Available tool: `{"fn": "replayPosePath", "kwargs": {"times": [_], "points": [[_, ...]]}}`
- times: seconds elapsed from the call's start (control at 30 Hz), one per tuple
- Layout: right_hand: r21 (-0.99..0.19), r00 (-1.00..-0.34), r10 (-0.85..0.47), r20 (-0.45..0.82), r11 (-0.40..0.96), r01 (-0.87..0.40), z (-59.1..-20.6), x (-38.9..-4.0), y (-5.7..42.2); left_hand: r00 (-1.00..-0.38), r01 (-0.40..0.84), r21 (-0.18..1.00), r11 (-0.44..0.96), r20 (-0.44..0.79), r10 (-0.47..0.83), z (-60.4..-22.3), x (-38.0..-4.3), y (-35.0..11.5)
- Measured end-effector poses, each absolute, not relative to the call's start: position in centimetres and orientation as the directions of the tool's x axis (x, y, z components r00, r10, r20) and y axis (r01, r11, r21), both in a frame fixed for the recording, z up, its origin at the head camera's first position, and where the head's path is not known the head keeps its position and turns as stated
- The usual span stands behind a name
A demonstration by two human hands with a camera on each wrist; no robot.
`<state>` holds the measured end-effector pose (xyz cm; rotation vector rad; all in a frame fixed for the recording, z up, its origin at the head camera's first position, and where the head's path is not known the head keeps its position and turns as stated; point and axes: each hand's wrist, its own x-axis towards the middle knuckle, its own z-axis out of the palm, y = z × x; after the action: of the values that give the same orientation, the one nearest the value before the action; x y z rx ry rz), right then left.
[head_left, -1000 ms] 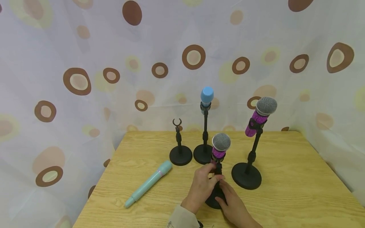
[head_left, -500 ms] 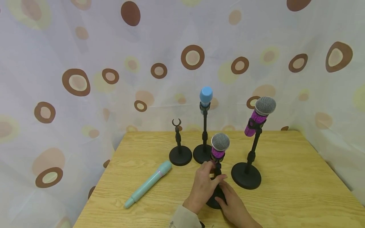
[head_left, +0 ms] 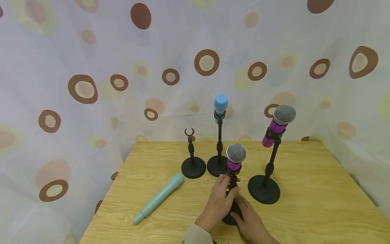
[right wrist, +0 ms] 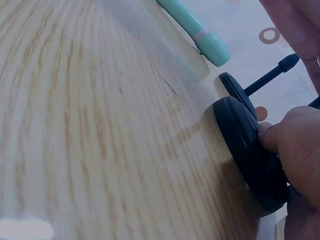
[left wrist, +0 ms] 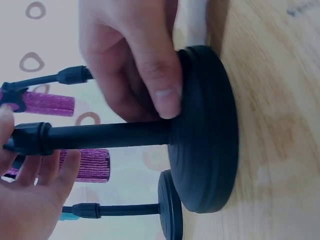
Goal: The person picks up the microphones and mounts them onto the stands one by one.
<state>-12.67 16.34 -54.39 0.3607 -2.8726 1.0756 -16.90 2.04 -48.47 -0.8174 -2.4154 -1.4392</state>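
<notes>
A short black microphone stand (head_left: 230,217) stands at the table's front, with a purple microphone (head_left: 236,156) with a silver mesh head in its clip. My left hand (head_left: 214,205) grips the upper pole just below the clip; in the left wrist view its fingers wrap around the pole's knob (left wrist: 31,138). Lower down, my right hand (head_left: 251,222) holds the round base (right wrist: 250,155), its thumb pressed on the upper face. The right hand's other fingers are partly hidden. In the left wrist view, the purple microphone's ridged handle (left wrist: 92,165) shows behind the left fingers.
A mint-green microphone (head_left: 159,197) lies on the wooden table (head_left: 320,210) at left. Behind it stands a short stand (head_left: 192,166) with a bare clip. A taller stand carries a blue microphone (head_left: 220,103); at right, another stand (head_left: 264,189) bears a purple microphone (head_left: 275,130).
The left hand's fingers and thumb have shifted slightly around the upper pole. The right hand and the stand stay in nearly the same place.
</notes>
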Motion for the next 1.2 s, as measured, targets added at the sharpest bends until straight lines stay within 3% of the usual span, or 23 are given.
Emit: {"fn": "replayPosePath", "kwargs": {"times": [0.2, 0.5, 0.83, 1.2], "points": [[-0.634, -0.970, -0.189, 0.155, 0.734, -0.245, -54.8, -12.7, 16.4, -0.819, 0.528, 0.814, 0.241, 0.415, 0.396, -47.7, -17.0, 1.7], [-0.620, -0.966, -0.189, 0.176, 0.741, -0.258, -54.8, -12.5, 16.4, -0.864, 0.425, 0.891, 0.162, 0.345, 0.366, -47.5, -16.9, 2.1], [-0.634, -0.975, -0.185, 0.119, 0.742, -0.218, -54.7, -12.8, 16.4, -0.883, 0.366, 0.922, 0.128, 0.301, 0.361, -46.5, -17.0, 2.2], [-0.656, -0.982, -0.179, 0.069, 0.733, -0.179, -54.6, -12.8, 16.4, -0.864, 0.413, 0.905, 0.105, 0.353, 0.358, -45.6, -17.1, 2.2]]}}
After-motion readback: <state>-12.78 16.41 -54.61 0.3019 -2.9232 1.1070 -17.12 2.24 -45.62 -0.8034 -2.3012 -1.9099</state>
